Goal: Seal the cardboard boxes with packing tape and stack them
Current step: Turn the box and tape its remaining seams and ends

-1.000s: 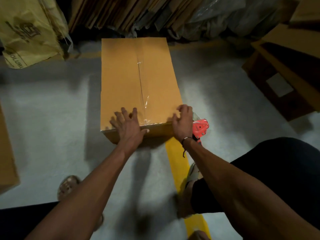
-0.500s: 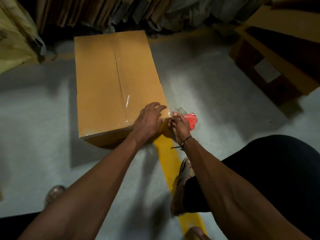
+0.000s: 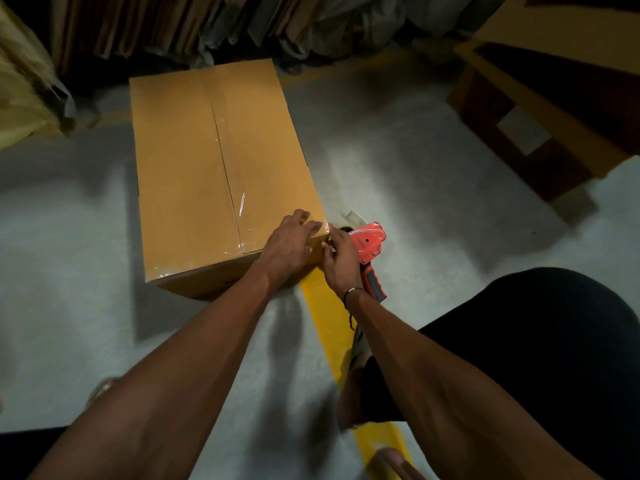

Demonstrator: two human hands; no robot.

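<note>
1. The cardboard box (image 3: 221, 174) is lying on the floor (image 3: 415, 188), its centre seam taped.
2. The left hand (image 3: 289, 242) is being pressed flat, fingers spread, on the box's near right corner.
3. The tape dispenser (image 3: 370, 247) is being gripped by the right hand (image 3: 341, 261), just right of that corner.

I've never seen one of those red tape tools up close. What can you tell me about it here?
The red tape dispenser has a flat red plastic side plate with rivets and a dark grey handle pointing down toward the person. It sits beside the cardboard box's near right corner. The right hand covers its left side; whether it grips it is unclear.
</note>
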